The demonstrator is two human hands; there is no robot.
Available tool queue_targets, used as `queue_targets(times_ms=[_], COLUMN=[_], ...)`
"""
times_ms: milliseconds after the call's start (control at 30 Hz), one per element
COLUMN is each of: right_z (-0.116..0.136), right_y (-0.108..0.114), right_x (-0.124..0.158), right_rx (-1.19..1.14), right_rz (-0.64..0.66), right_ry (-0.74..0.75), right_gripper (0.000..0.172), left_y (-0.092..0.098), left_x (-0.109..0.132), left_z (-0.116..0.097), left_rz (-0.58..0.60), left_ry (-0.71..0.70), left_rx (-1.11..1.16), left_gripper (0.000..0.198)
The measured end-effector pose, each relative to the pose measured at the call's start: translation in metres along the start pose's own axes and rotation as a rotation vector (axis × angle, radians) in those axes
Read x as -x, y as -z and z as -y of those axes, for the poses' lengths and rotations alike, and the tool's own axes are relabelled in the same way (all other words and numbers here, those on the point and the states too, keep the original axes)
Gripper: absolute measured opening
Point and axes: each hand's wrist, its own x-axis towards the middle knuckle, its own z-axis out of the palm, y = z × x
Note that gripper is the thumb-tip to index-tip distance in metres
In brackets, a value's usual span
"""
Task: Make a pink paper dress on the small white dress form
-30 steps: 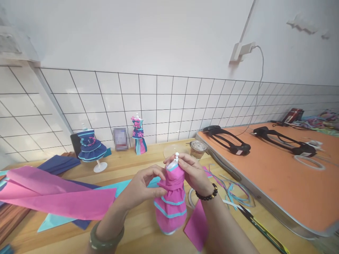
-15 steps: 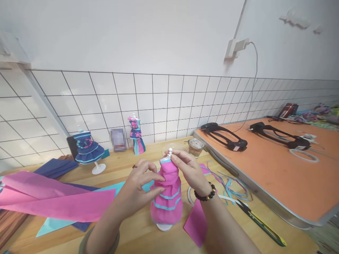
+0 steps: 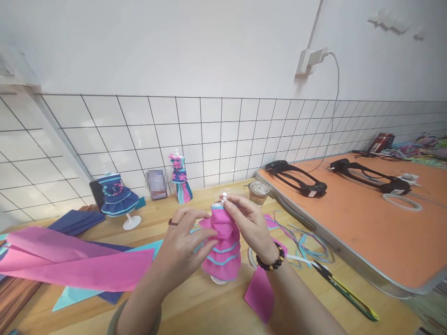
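A small white mannequin [image 3: 224, 197] wears a tiered pink dress [image 3: 223, 267] with light blue trim, standing on the wooden table before me. My right hand [image 3: 250, 224] grips the mannequin by its neck and upper bodice, thumb in front, with the other fingers partly behind it. At the waist, my left hand [image 3: 183, 242] has its index finger and thumb close together on the pink fabric. A piece of pink paper or cloth [image 3: 260, 293] lies below my right wrist.
Pink strips [image 3: 80, 265] spread across the left. Behind stand a blue-dressed mannequin [image 3: 118, 195], a phone-like object [image 3: 157, 184] and another dressed mannequin [image 3: 180, 177]. At right are a lidded glass jar [image 3: 259, 191], thread snips [image 3: 345, 291], coloured strips [image 3: 307, 246] and an orange board [image 3: 366, 232] with black headsets [image 3: 296, 179].
The dress hem and base have shifted up and away from me, the mannequin tilting slightly. My left hand has moved a little along the waist; my right hand keeps its hold.
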Motion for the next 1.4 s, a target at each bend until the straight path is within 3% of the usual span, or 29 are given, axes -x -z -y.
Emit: queue_targets(times_ms=[167,433,633,1000,1100,1200,1300,1400], right_z=[0.004,0.006,0.005,0.009,0.011,0.010,0.009,0.011], right_y=[-0.002,-0.001,0.001,0.015,0.022,0.029,0.034,0.034], right_x=[0.001,0.002,0.002,0.010,0.020,0.034,0.047,0.052], right_rx=[-0.009,0.002,0.006,0.082,0.156,0.326,0.521,0.687], right_rz=[0.014,0.028,0.054,0.111,0.090,0.004,0.088,0.204], right_ry=[-0.019,-0.044,-0.038,-0.046,0.039,0.247,0.445,0.528], right_gripper=[0.015,0.018,0.022,0.030,0.034,0.028,0.021,0.016], left_y=[-0.009,-0.013,-0.010,-0.006,-0.005,-0.004,-0.003,-0.002], left_x=[0.000,0.003,0.001,0.001,0.000,0.000,0.000,-0.002], left_z=[-0.004,-0.009,-0.008,-0.011,-0.012,-0.013,-0.014,-0.014], left_rz=[-0.014,-0.059,-0.012,0.099,0.103,0.113,0.122,0.118], left_ry=[-0.071,-0.137,-0.173,-0.155,-0.151,-0.148,-0.152,-0.159], left_rx=[-0.092,-0.093,0.026,0.015,0.017,0.013,0.005,-0.002], left_gripper=[0.007,0.018,0.015,0.017,0.017,0.015,0.016,0.019])
